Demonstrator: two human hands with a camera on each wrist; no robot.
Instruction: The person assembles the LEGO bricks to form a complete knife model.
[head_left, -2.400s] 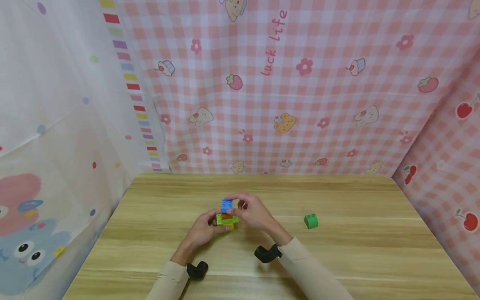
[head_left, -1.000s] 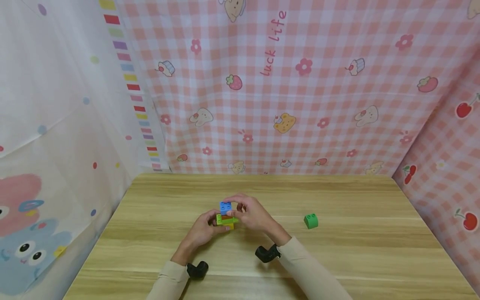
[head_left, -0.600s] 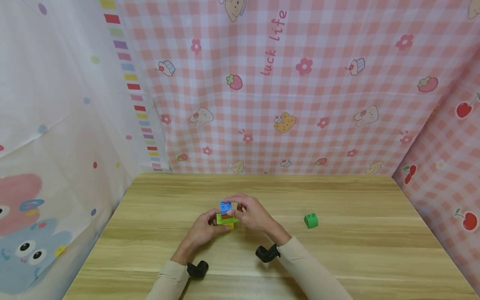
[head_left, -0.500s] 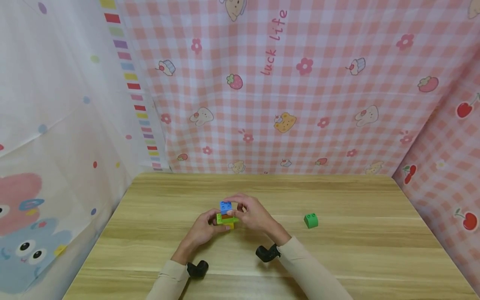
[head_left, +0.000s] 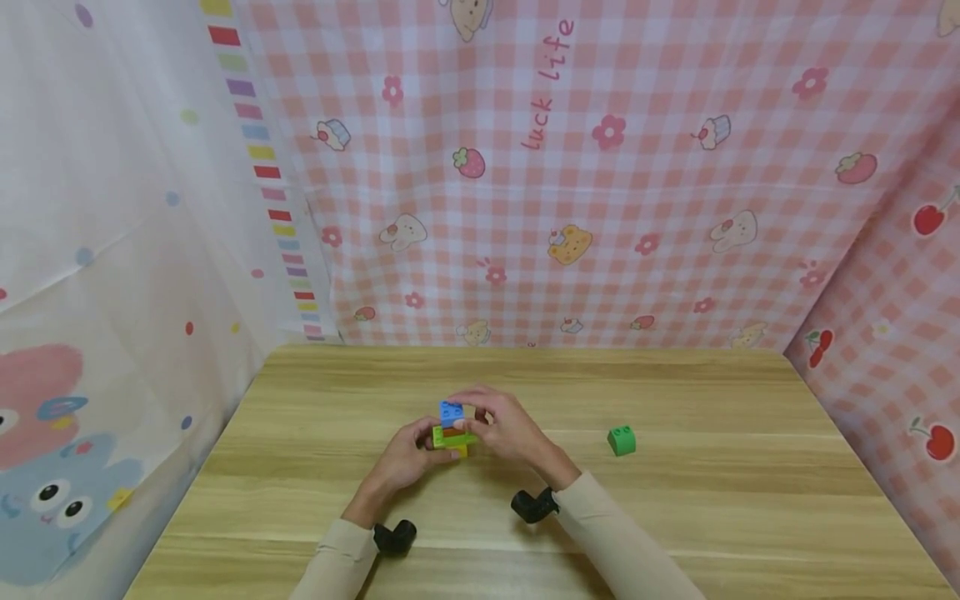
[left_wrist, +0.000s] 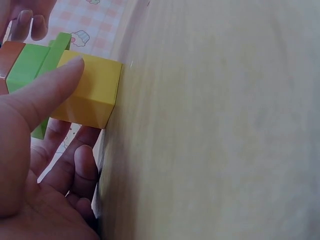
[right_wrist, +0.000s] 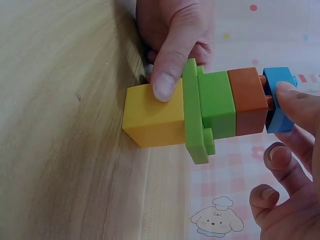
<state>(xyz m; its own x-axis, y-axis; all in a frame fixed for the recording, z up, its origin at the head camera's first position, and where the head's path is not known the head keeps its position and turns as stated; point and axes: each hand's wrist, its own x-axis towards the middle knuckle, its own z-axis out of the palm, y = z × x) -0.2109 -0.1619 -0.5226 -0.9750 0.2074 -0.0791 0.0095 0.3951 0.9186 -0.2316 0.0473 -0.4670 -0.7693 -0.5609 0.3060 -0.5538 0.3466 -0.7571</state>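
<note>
The left hand [head_left: 405, 458] is hiding the near-left side of the block tower in the head view, and its far fingers are disappearing behind the bricks; the left-wrist view is cutting the tower off at the orange block [right_wrist: 248, 102], leaving the blue block [right_wrist: 278, 100] out of sight there; the right hand [head_left: 506, 423] is covering part of that blue block, which is perhaps tilting slightly, since orange studs are showing in the gap beneath it. The left hand is gripping the yellow block [right_wrist: 155, 120] at the base, thumb lying along one face and fingers wrapping behind; the right hand is reaching in from the other side, pinching the blue block at the top between thumb and a mostly hidden forefinger, its other fingers curling loosely away. The tower is standing on the table [head_left: 735, 500], the lime plate [right_wrist: 194, 125] and green block [right_wrist: 217, 105] sitting between yellow and orange; a rounded green block [head_left: 622, 441] is lying well apart to the right.
</note>
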